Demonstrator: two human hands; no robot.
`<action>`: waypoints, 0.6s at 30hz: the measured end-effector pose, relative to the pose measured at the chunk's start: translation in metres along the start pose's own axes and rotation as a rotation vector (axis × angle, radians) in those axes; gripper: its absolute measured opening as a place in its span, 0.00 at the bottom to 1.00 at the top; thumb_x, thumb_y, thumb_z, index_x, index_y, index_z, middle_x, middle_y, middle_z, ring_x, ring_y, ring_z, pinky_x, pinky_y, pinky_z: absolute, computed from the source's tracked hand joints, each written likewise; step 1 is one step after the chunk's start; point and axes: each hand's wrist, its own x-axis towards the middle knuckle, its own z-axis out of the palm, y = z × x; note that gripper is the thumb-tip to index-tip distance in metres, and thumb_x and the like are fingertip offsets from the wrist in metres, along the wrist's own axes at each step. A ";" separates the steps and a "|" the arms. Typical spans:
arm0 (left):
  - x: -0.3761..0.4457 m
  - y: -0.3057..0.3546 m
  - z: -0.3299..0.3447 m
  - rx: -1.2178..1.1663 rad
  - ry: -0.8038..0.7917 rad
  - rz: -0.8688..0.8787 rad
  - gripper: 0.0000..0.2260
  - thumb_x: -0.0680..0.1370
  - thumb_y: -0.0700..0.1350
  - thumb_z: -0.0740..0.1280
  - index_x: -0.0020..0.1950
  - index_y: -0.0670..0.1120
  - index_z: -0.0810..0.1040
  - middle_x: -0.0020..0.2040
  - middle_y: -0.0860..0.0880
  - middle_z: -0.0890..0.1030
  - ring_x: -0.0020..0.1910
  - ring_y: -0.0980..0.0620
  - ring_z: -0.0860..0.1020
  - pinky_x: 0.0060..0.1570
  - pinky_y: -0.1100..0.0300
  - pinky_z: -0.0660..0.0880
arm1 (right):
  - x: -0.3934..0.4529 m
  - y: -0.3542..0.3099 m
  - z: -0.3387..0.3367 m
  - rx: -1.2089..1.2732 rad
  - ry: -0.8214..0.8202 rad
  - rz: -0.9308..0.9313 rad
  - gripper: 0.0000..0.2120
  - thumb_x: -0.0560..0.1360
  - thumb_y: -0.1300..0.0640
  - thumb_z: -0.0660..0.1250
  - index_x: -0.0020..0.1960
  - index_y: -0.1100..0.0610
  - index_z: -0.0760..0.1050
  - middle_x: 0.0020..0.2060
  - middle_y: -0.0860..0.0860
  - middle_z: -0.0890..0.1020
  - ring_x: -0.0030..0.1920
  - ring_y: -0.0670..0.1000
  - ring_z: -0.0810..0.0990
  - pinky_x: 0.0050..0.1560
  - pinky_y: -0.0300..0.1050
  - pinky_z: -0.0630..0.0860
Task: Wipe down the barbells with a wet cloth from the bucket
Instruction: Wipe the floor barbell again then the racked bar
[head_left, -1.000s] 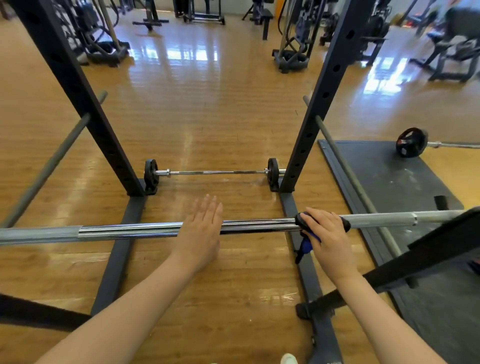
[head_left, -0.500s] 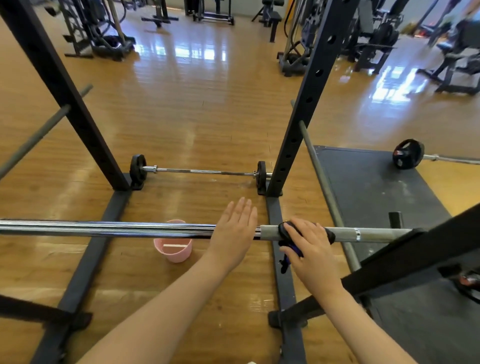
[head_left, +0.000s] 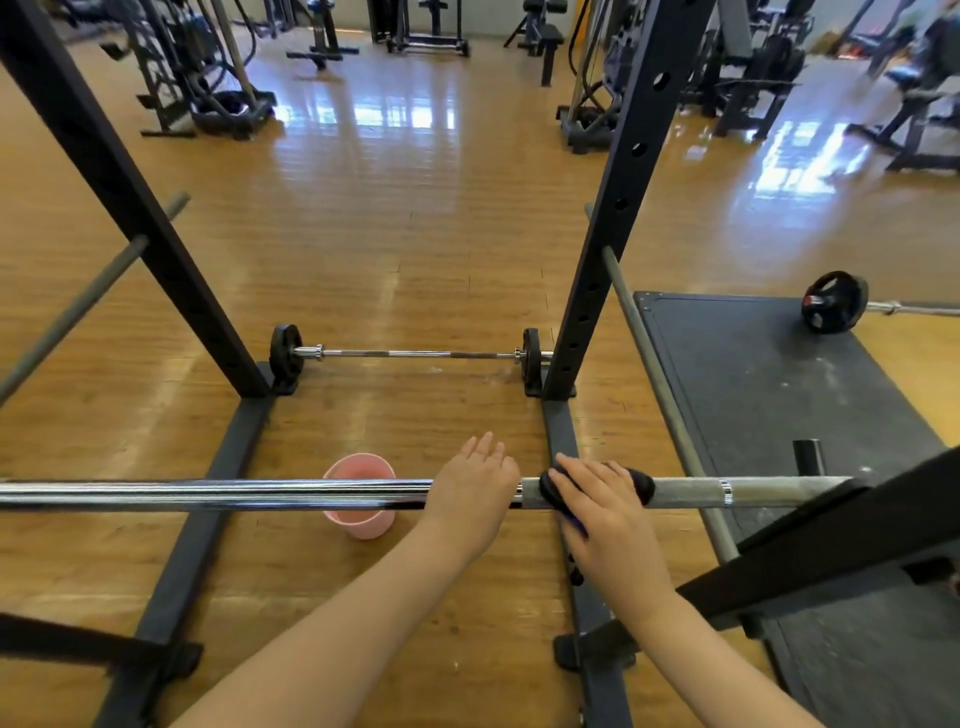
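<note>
Across the lower middle of the frame runs a barbell (head_left: 218, 493), mirror-bright chrome along its left length and dull grey at its right end. The cloth (head_left: 641, 486) on it is black, with a dark blue fold showing lower down. Behind the bar stands a pale pink bucket (head_left: 358, 522). The rack uprights (head_left: 618, 208) are matt black with round holes in a row. The floor (head_left: 389, 234) is glossy honey-brown wood planking with white glare patches; the mat (head_left: 753, 389) at right is dark grey, scuffed whitish.
</note>
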 end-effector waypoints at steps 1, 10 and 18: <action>0.001 -0.001 0.000 -0.001 0.000 -0.001 0.22 0.80 0.36 0.57 0.73 0.38 0.60 0.76 0.40 0.58 0.76 0.45 0.53 0.74 0.54 0.49 | 0.005 -0.007 0.002 0.010 -0.029 -0.015 0.22 0.66 0.63 0.76 0.59 0.60 0.78 0.58 0.54 0.80 0.60 0.51 0.73 0.66 0.55 0.68; -0.002 -0.001 0.004 -0.037 0.041 0.003 0.25 0.80 0.35 0.57 0.75 0.36 0.54 0.76 0.37 0.56 0.76 0.43 0.52 0.74 0.53 0.46 | -0.011 -0.005 0.000 0.034 0.067 0.059 0.26 0.81 0.43 0.50 0.58 0.60 0.79 0.60 0.54 0.78 0.63 0.52 0.70 0.68 0.53 0.60; -0.004 0.000 0.003 -0.074 0.058 0.005 0.25 0.80 0.36 0.57 0.76 0.36 0.53 0.76 0.38 0.56 0.76 0.43 0.52 0.74 0.53 0.46 | -0.005 -0.003 0.008 -0.035 0.080 -0.047 0.15 0.75 0.57 0.61 0.56 0.62 0.80 0.55 0.55 0.81 0.57 0.52 0.76 0.62 0.51 0.68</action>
